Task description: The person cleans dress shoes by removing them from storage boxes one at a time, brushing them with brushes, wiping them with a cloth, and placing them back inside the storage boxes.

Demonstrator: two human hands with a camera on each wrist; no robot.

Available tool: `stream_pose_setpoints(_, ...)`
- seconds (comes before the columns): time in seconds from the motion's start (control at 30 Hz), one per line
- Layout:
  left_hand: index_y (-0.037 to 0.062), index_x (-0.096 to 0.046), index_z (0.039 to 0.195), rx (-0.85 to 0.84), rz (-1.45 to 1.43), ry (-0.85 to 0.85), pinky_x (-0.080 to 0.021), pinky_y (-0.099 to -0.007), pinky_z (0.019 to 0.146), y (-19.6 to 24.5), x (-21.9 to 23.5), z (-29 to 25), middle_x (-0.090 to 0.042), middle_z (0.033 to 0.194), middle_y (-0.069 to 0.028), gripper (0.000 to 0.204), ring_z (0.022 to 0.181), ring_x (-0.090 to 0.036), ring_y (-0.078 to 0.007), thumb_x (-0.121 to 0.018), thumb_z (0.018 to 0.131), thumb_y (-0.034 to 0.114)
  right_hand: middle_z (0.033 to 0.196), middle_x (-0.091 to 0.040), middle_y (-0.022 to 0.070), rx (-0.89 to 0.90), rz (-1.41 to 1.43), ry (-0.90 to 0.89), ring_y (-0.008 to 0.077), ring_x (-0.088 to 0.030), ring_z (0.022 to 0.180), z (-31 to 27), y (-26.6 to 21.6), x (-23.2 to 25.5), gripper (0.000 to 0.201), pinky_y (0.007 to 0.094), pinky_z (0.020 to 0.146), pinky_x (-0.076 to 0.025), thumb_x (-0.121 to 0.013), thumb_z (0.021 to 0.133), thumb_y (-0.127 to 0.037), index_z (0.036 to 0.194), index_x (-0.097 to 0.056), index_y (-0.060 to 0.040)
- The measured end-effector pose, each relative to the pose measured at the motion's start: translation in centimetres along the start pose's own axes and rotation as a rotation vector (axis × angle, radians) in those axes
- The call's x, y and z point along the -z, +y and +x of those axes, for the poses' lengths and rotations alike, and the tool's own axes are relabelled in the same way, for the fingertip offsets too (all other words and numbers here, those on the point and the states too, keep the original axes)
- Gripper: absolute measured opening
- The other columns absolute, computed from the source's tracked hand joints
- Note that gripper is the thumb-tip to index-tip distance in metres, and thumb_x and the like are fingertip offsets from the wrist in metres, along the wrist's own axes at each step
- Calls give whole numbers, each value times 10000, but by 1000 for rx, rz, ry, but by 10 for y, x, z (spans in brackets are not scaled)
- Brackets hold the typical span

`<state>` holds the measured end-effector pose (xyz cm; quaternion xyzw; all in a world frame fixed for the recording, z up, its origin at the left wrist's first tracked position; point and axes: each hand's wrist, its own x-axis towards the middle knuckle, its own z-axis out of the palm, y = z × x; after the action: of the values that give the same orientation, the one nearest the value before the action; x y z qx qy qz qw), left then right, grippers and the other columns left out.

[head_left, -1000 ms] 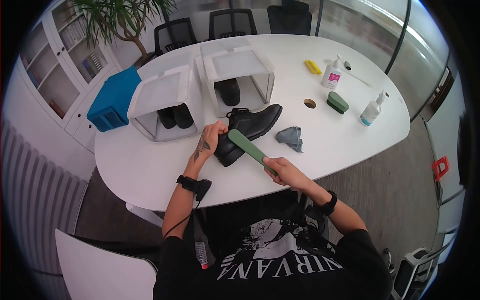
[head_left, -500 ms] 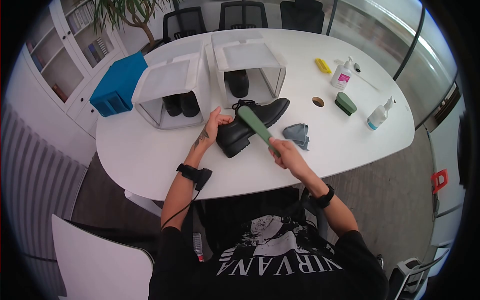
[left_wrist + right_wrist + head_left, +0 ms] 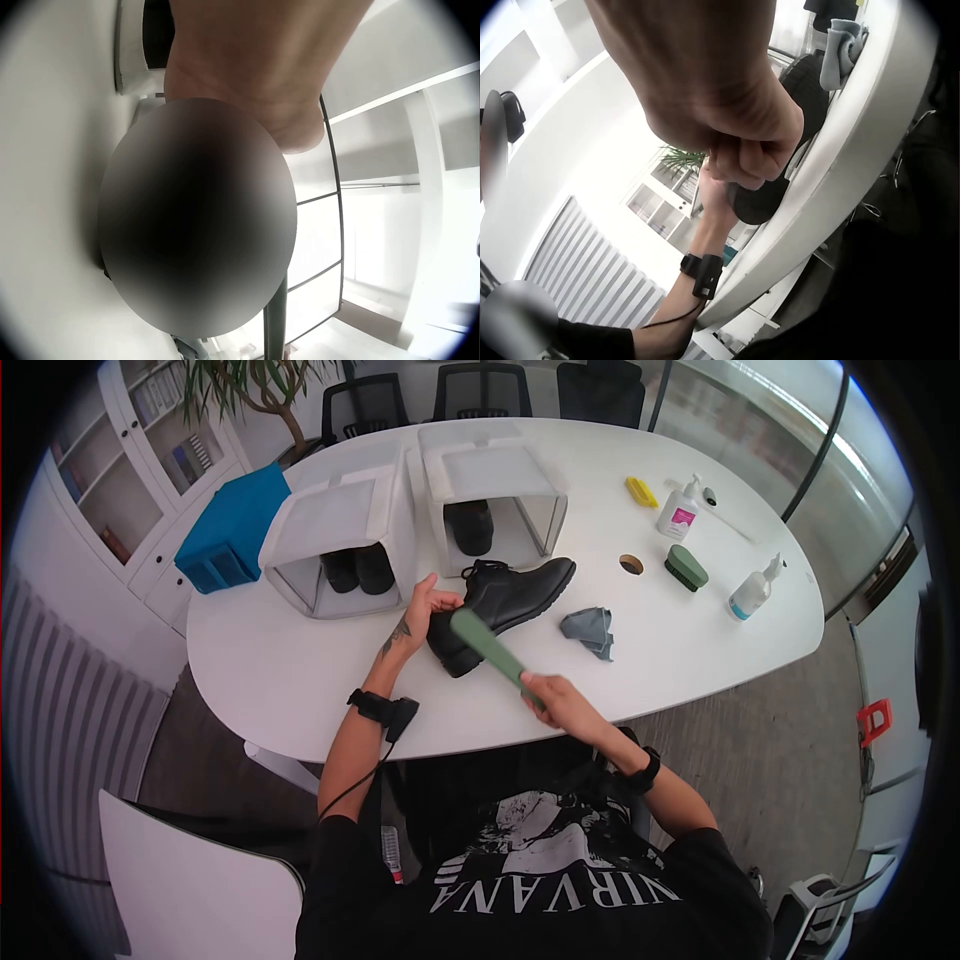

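Note:
A black lace-up leather shoe (image 3: pixel 515 592) lies over the white table (image 3: pixel 330 690), its toe at the upper right and chunky heel at the lower left. My left hand (image 3: pixel 428 612) grips the shoe by its collar, thumb raised; the left wrist view is mostly blurred out there. In my right hand (image 3: pixel 562 705) is a long green paddle-shaped tool (image 3: pixel 490 648). Its rounded end overlaps the rear of the shoe in the head view, and its underside is hidden. In the right wrist view my curled right fingers (image 3: pixel 742 161) hide most of the tool.
Two white shoe boxes (image 3: pixel 335 525) with dark shoes inside stand behind, beside a blue box (image 3: pixel 232 528). To the right lie a grey cloth (image 3: pixel 590 632), a green brush (image 3: pixel 687 567) and a yellow item (image 3: pixel 641 492), near two pump bottles (image 3: pixel 678 508).
The green tool swung up toward the shoe's laces, then back down and left to its heel end. My left hand has kept its grip on the shoe. The head view has shifted slightly.

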<state>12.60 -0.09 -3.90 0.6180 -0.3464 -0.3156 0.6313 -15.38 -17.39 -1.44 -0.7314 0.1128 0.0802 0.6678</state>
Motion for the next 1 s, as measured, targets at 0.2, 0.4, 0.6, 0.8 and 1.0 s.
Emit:
stream_pose_setpoints(0.2, 36, -620, 819, 45, -26, 33, -420, -218, 716, -1, -4, -3, -673, 760, 1, 804, 688, -571, -86, -224, 1023, 706, 607, -368, -74, -28, -231, 37, 55, -334, 554, -46, -25, 76, 530, 261, 523, -283, -508, 1092, -477, 835, -684, -48)
stream_pose_setpoints(0.4, 66, -598, 788, 35, -8, 93, -405, -214, 698, -8, -6, 0, -655, 741, 25, 732, 669, -552, -71, -268, 1035, 671, 599, -473, 62, 171, -688, 611, 245, -533, 593, -79, 21, 141, 476, 397, 601, -429, -449, 1130, -377, 912, -641, 0)
stream_pose_setpoints(0.6, 7, -672, 861, 20, -72, 51, -454, -222, 744, -17, 2, 2, -703, 815, -20, 680, 726, -597, -97, -365, 1061, 579, 895, -639, 184, 30, -1317, 815, 406, -653, 885, -78, 57, 153, 286, 516, 748, -535, -602, 1042, -257, 1003, -614, 26)
stream_pose_setpoints(0.8, -9, -668, 866, 14, -55, 60, -458, -232, 756, -15, 1, 3, -704, 816, -30, 651, 733, -600, -113, -383, 1066, 542, 1172, -627, 200, 251, -1315, 700, 386, -622, 1090, -60, 17, 129, 407, 486, 890, -548, -707, 941, -218, 1263, -608, 11)
stream_pose_setpoints(1.0, -45, -689, 911, 12, 17, 124, -469, -276, 871, -16, -4, 1, -723, 891, -72, 663, 848, -625, -151, -391, 1070, 525, 1262, -641, 218, 456, -1141, 498, 421, -617, 1145, 19, 29, 94, 425, 477, 983, -529, -756, 867, -106, 1279, -679, -42)
